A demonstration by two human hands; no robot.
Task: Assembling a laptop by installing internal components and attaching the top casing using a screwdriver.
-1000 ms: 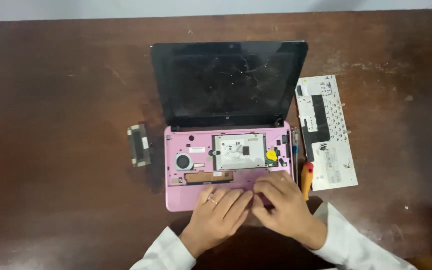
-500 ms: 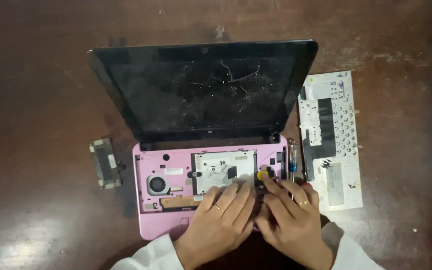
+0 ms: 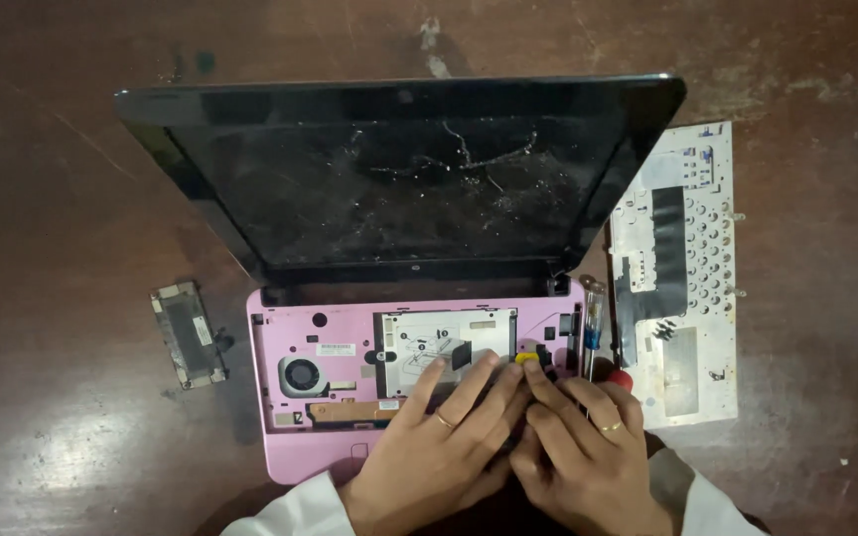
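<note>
head view: brown wooden table (image 3: 71, 149), near its front edge a pink opened-up laptop (image 3: 295, 437), long axis left-right, cracked screen (image 3: 399, 179) tipped back. removed keyboard (image 3: 682, 268) face down toward the right edge. left hand (image 3: 439, 452) flat on the base, fingers spread, gripping nothing. right hand (image 3: 583, 447) curled, nearer the small yellow part (image 3: 526, 356) just past its fingertips, can't tell if pinching it.

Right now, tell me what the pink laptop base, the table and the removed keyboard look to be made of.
Pink laptop base: likely moulded plastic, smooth matte, even colour.
Table: probably varnished dark wood, scuffed, with a dull sheen.
Removed keyboard, lying back-up: seemingly a thin whitish metal sheet with punched holes and black film patches; not certain.
</note>
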